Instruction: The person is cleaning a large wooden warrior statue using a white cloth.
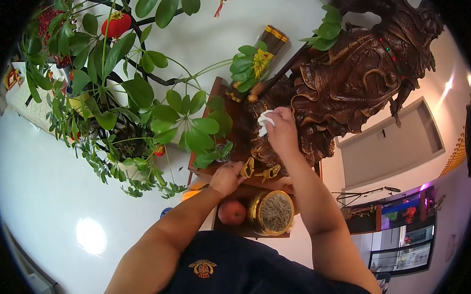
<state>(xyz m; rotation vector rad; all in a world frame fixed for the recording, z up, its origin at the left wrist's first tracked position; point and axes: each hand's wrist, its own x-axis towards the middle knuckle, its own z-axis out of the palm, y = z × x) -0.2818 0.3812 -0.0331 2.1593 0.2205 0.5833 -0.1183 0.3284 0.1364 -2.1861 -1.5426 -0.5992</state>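
Observation:
My right hand [283, 131] grips a crumpled white cloth or tissue [265, 122] at the carved lower part of a large dark wooden statue [346, 77]. Lower down and to the left, my left hand [227, 179] has its fingers on a small golden cup-like vessel [247, 168]. A second golden vessel [270, 172] of similar shape stands just to its right, on the wooden stand [205, 165]. Closer to my body, a red apple [232, 213] sits beside a golden incense pot [276, 212] filled with thin burnt-down sticks.
Leafy branches of a potted plant [136, 92] hung with red lanterns [116, 24] reach over the stand's left side. A wrapped bundle of incense sticks [272, 42] stands behind, near the statue's long pole [281, 73]. A closed door [391, 141] is off to the right.

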